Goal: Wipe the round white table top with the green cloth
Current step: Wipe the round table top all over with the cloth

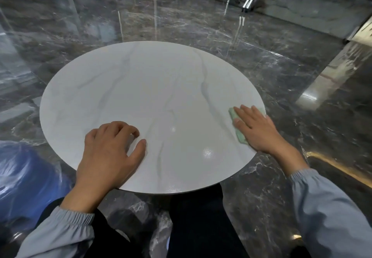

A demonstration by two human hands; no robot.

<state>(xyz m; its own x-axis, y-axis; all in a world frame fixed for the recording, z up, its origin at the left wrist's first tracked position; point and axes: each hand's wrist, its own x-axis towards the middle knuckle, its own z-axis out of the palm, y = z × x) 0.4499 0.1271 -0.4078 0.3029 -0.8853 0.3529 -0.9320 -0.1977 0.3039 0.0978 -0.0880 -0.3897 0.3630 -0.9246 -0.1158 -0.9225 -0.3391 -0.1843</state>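
My right hand (255, 128) lies flat, fingers straight, pressing the green cloth (233, 115) at the bench (141, 88) right edge. My left hand (108, 153) rests loosely curled, empty, near the front edge. No wipe streaks visible; I judge most of the top remains.

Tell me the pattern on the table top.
The table top is white with faint grey veins, like marble; head view.

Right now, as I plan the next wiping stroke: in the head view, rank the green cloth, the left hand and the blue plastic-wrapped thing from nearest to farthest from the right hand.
1. green cloth: pressed under the right hand, at the right edge of the table top.
2. left hand: on the table top, near left.
3. blue plastic-wrapped thing: off the table, low at far left.
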